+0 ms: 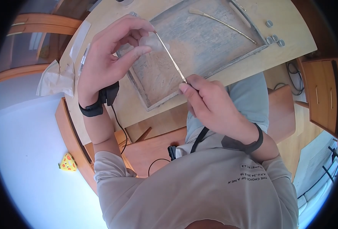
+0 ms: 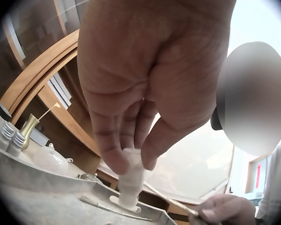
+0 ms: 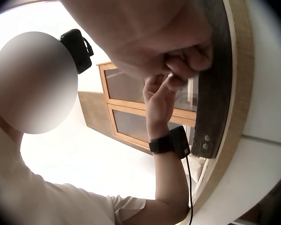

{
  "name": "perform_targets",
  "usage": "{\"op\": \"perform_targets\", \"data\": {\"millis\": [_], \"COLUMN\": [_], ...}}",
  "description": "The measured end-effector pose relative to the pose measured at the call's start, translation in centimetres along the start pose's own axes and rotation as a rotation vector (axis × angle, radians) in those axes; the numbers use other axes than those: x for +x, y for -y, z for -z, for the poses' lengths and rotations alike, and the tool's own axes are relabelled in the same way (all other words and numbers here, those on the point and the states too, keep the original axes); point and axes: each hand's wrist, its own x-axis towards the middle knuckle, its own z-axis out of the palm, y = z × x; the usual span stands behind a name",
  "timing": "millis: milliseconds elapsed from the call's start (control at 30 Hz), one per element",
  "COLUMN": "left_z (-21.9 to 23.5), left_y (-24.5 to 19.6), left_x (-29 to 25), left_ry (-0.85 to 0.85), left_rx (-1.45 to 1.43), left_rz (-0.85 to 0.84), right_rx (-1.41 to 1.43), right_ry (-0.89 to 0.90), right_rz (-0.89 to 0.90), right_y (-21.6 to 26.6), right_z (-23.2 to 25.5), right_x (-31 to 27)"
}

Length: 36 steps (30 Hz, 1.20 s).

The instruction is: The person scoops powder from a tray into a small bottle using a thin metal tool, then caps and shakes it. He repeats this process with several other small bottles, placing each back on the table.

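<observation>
- The grey-edged tray sits on a pale wooden table; a brush lies inside it.
- Small metal-lidded jars stand right of the tray, a crumpled bag left.
- Above the tray, the left hand pinches a translucent vessel between thumb and fingers; the right hand closes around a thin golden rod.
- Only the left wrist view shows the vessel's flared base and, beyond the tray, a gold vase.
- The right wrist view reveals glass-doored cabinets.
</observation>
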Motion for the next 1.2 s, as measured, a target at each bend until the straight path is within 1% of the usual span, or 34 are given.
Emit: {"op": "perform_targets", "data": {"millis": [100, 200, 300, 400, 500, 600, 700, 800, 900, 1000, 1100, 1200], "left_z": [-0.1, 0.2, -0.1, 0.1, -0.2, -0.1, -0.2, -0.2, -0.1, -0.1, -0.1, 0.0], "left_y": [0.1, -0.2, 0.0, 0.1, 0.1, 0.1, 0.0, 0.0, -0.1, -0.1, 0.0, 0.1], "left_x": [-0.1, 0.0, -0.1, -0.1, 0.0, -0.1, 0.0, -0.1, 0.0, 0.0, 0.0, 0.0], "left_ry": [-0.023, -0.002, -0.023, -0.015, -0.027, -0.026, -0.025, -0.030, -0.021, -0.034, -0.024, -0.029], "left_rx": [-0.028, -0.008, -0.051, -0.039, -0.032, -0.035, -0.010, 0.006, 0.035, 0.030, 0.050, 0.047], "left_rz": [0.004, 0.007, 0.010, 0.003, 0.012, 0.020, 0.027, 0.037, 0.020, 0.024, 0.017, 0.024], "right_rx": [0.311, -0.026, 0.261, -0.002, 0.116, 0.022, 0.128, 0.076, 0.034, 0.152, 0.023, 0.208], "right_ry": [-0.207, -0.007, -0.177, -0.029, -0.117, -0.088, -0.103, -0.131, -0.037, -0.170, 0.005, -0.208], "right_rz": [-0.135, -0.024, -0.134, -0.038, -0.030, -0.041, -0.038, -0.050, -0.037, -0.099, -0.020, -0.097], "right_y": [1.3, 0.3, 1.5, 0.6, 0.0, 0.7, 0.0, 0.9, 0.0, 1.2, -0.1, 1.3], "right_z": [-0.1, 0.2, -0.3, 0.0, -0.8, -0.3, -1.0, -0.5, -0.7, -0.3, -0.5, -0.5], "right_x": [0.0, 0.1, 0.0, 0.1, -0.2, 0.2, 0.0, 0.2, 0.0, 0.0, 0.1, 0.0]}}
